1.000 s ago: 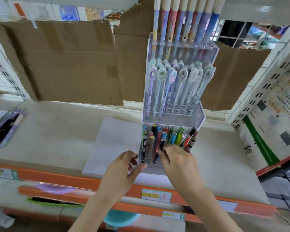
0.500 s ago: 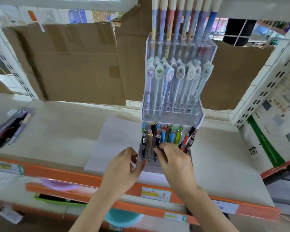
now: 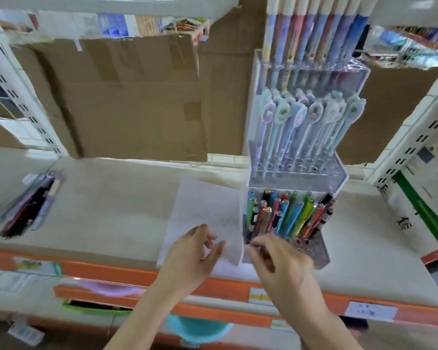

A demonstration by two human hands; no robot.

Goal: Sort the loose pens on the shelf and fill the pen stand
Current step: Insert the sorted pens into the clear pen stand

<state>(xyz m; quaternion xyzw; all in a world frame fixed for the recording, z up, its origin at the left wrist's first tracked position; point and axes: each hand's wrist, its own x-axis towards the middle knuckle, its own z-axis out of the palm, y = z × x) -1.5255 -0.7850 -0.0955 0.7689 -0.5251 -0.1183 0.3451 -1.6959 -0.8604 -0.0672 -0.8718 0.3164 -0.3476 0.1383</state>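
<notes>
A clear three-tier pen stand (image 3: 321,251) sits on the shelf right of centre. Several coloured pens (image 3: 288,215) fill its lowest tier, pastel character pens (image 3: 306,122) the middle tier, and long pens (image 3: 314,46) the top. At the front left corner of the lowest tier, the curled fingertips of my right hand (image 3: 283,269) pinch the lower end of a dark pen (image 3: 250,242); blur hides the detail. My left hand (image 3: 190,256) hovers left of the stand over a white paper sheet (image 3: 202,205), loosely curled and holding nothing.
A bundle of loose pens (image 3: 28,205) lies at the shelf's far left. Cardboard sheets (image 3: 127,97) line the back. The orange shelf edge (image 3: 106,271) runs along the front, with a teal bucket (image 3: 200,329) below. A perforated upright (image 3: 415,137) stands at the right.
My left hand has come off the stand's left side and drawn back to the left. My right hand has slid lower, to the front left corner of the lowest tier.
</notes>
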